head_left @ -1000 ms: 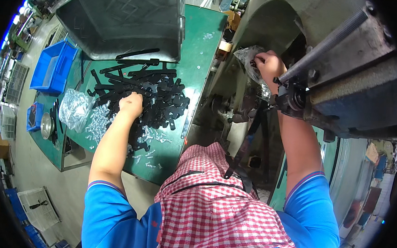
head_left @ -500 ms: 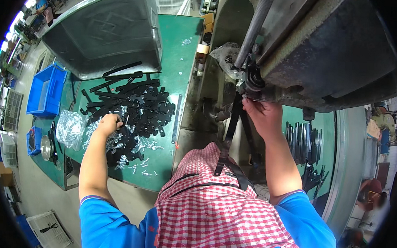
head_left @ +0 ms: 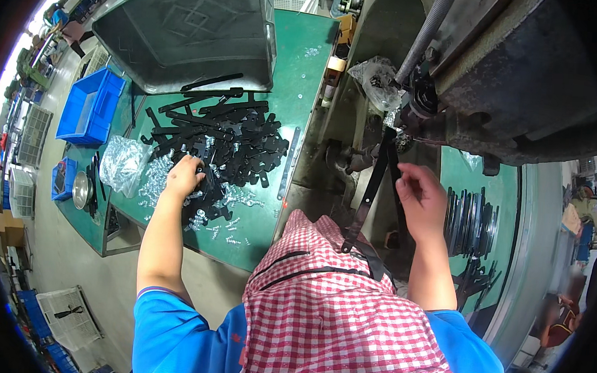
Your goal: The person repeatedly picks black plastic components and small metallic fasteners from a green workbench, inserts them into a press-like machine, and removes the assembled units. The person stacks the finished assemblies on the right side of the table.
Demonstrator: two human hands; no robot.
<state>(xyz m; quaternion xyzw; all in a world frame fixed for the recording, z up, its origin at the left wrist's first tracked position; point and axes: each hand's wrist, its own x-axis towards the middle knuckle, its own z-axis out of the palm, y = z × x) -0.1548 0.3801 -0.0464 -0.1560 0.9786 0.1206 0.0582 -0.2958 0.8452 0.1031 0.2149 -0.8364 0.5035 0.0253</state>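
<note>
My left hand (head_left: 186, 176) is closed, fingers curled downward among small silver screw-like fasteners (head_left: 155, 182) at the edge of a heap of flat black metal strips (head_left: 237, 139). What its fingertips hold is hidden. My right hand (head_left: 422, 201) is beside the machine's tooling (head_left: 421, 102), loosely curled with thumb and forefinger apart; I see nothing held in it. Left of its fingers, a long black strip (head_left: 367, 200) slants from the tooling down to my checked apron. A second dark strip (head_left: 398, 208) hangs partly behind that hand.
A large grey bin (head_left: 185, 39) lies tipped behind the heap on the green table (head_left: 299, 48). Blue trays (head_left: 90, 105), a clear plastic bag (head_left: 123, 164) and a metal bowl (head_left: 82, 190) are at left. Stacked strips (head_left: 471, 222) lie right of the machine's heavy body (head_left: 526, 83).
My right hand has come down and away from the tooling, its fingers loosening. My left hand stays at the fasteners. The whole view has shifted, with the table appearing further right and higher.
</note>
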